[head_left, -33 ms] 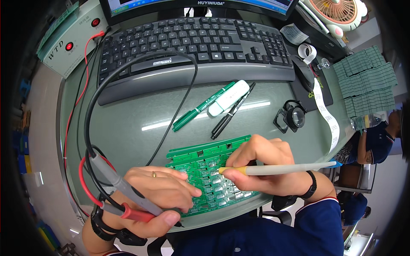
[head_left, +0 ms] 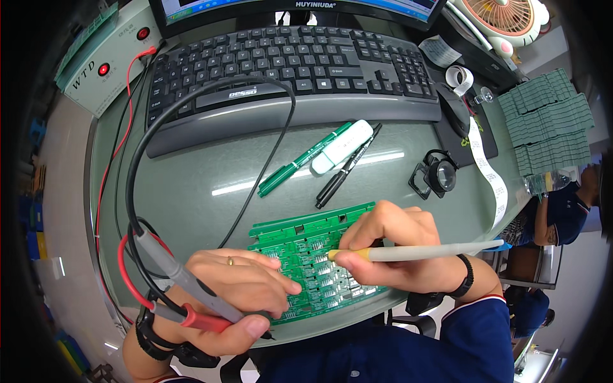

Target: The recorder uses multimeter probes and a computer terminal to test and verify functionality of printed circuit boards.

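A green circuit board panel (head_left: pixel 329 277) lies at the table's near edge, with another strip of green board showing along its far side. My left hand (head_left: pixel 236 281) rests its fingertips on the panel's left part. Held between its thumb and palm are a grey test probe (head_left: pixel 191 281) and a red test probe (head_left: pixel 207 320), both wired. My right hand (head_left: pixel 399 249), over the panel's right part, pinches a white pen-shaped tool (head_left: pixel 434 251) with a yellow end. That yellow end is at the fingertips, and the pale shaft points right. My fingers hide whatever lies beneath them.
Beyond the board lie a green marker (head_left: pixel 300 163), a white marker (head_left: pixel 343 147), a black marker (head_left: pixel 348 167) and a magnifier loupe (head_left: pixel 440 175). A keyboard (head_left: pixel 287 70) and a mouse (head_left: pixel 453 108) sit farther back. Stacked boards (head_left: pixel 546 121) stand right; a tester box (head_left: pixel 112 57) stands left.
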